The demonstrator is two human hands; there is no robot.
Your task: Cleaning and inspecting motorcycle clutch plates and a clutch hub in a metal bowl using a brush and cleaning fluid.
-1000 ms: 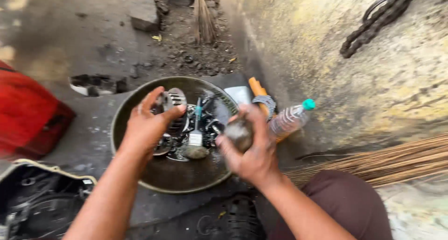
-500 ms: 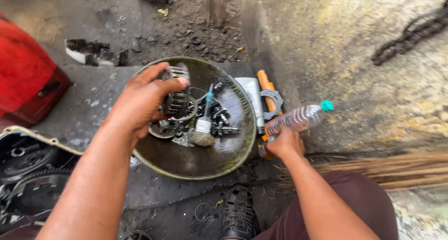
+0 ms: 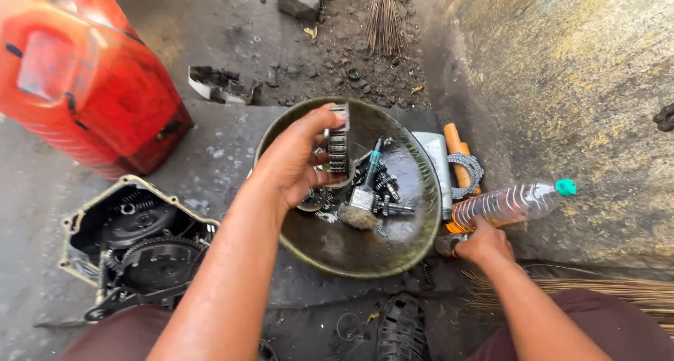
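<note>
Fingers (image 3: 319, 133) of left hand (image 3: 295, 166) are clamped on a ribbed steel gear cluster (image 3: 339, 145), held above the oily round metal basin (image 3: 414, 243). Right hand (image 3: 483, 243) has left the basin; its fingers are now closed on a clear plastic bottle (image 3: 507, 203).

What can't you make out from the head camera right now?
- Part under the left hand: the fingers cover most of the toothed metal part.
- Right hand: its fingertips are hidden at the plastic bottle, so whether it grips is unclear.
- Small parts in the metal bowl: dark and oily beside the brush, too small to tell apart.
- Red canister: cut off by the frame's edge.
</note>
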